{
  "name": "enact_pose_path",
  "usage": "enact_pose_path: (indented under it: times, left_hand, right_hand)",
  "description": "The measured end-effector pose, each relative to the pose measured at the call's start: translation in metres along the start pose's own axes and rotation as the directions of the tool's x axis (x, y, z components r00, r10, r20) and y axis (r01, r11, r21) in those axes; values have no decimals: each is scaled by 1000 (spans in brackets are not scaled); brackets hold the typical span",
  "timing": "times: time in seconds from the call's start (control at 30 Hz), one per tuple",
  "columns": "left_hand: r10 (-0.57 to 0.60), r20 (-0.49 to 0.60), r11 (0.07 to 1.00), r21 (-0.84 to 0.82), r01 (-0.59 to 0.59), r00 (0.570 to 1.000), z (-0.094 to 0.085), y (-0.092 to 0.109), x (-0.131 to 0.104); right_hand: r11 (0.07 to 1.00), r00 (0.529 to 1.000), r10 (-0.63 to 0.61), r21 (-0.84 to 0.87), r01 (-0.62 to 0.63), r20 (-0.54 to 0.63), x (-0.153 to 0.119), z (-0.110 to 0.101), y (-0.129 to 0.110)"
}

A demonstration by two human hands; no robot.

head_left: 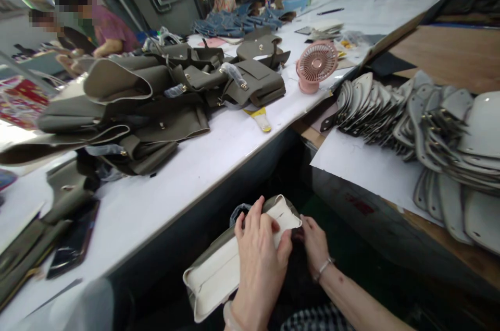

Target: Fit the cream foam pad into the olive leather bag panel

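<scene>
Low in the head view, below the table edge, my left hand (pixel 260 258) lies flat on a leather bag piece (pixel 216 273), olive outside with a cream lining, fingers folded over its upper edge. My right hand (pixel 315 245), a bracelet on its wrist, grips the same piece at its right end, partly tucked behind it. The piece rests over my lap.
A long white table (pixel 187 174) carries a heap of olive leather bag parts (pixel 156 96). A pink desk fan (pixel 315 65) stands further back. At right, cream-grey cut leather pieces (pixel 429 127) are fanned on a wooden bench. Other people work at the far left.
</scene>
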State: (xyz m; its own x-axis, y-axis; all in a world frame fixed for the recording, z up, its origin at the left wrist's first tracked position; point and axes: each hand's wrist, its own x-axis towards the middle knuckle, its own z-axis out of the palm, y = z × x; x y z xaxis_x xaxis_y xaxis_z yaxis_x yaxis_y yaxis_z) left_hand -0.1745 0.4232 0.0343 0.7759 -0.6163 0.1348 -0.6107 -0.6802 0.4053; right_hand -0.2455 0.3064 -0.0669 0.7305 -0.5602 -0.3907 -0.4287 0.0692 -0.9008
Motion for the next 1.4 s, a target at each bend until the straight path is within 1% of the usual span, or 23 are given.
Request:
enact_pose_path:
  times: [0.03,0.07,0.1,0.13,0.17,0.2,0.23,0.3,0.33,0.4,0.43,0.5,0.57,0.73,0.83,0.9,1.0,1.13,1.3,1.4]
  left_hand:
    - [20,-18,1000,15,-19,1000,-2,2,-1]
    - [38,-40,999,28,-36,999,-4,3,-3]
    - [49,-62,998,35,-46,997,-6,5,-5]
    - [50,-85,998,32,-47,995,-8,7,-7]
    - [44,-101,999,21,-42,994,-10,7,-9]
    - [34,-108,999,6,-33,994,-12,7,-12]
    - [18,-110,1000,-6,-19,994,-12,6,-16]
    - [-9,-112,1000,-20,7,994,-13,1,-23]
    - [-16,-121,1000,-23,14,993,-13,-2,-26]
    - [-9,-162,1000,-31,4,987,-12,-8,-33]
    - [4,-184,999,-33,-10,983,-13,-11,-36]
    - [29,-211,999,-29,-36,977,-14,-17,-42]
    - [46,-216,999,-18,-51,975,-17,-22,-47]
    - [103,-255,995,21,-101,961,-26,-38,-62]
    - [142,-252,990,41,-136,957,-31,-47,-70]
    - [154,-246,988,55,-145,957,-34,-51,-73]
    - [139,-246,990,62,-127,959,-38,-53,-77]
    - [100,-276,994,63,-86,956,-43,-57,-82]
    - [83,-261,993,106,-57,962,-48,-72,-94]
    - [62,-319,993,116,-26,946,-47,-81,-102]
  right_hand:
    - [999,996,-38,-26,36,-81,-10,-6,-1]
    - [991,982,-121,-71,111,-146,-22,-11,-3]
    - [965,953,-247,-136,225,-178,-34,-16,-6]
    - [907,902,-399,-214,362,-166,-46,-19,-9]
    - [820,832,-542,-290,493,-119,-56,-21,-11]
    - [719,757,-652,-357,595,-51,-63,-21,-14]
    - [617,683,-730,-420,666,10,-67,-20,-15]
    - [425,554,-827,-541,725,93,-67,-14,-16]
    - [343,503,-856,-596,726,121,-65,-10,-16]
    - [218,427,-890,-671,709,161,-59,-4,-14]
    - [181,404,-898,-688,702,175,-57,-1,-14]
    - [153,383,-904,-692,705,190,-57,5,-14]
    - [163,379,-908,-680,715,181,-62,11,-14]
    - [210,398,-906,-659,722,147,-76,30,-14]
    - [230,411,-901,-652,723,138,-80,39,-14]
    - [232,409,-902,-646,727,137,-83,45,-15]
    - [228,404,-903,-631,742,149,-89,52,-16]
    - [223,394,-905,-609,761,161,-98,63,-17]
    - [204,384,-900,-581,788,205,-106,76,-14]
    - [175,362,-898,-552,815,250,-109,82,-14]
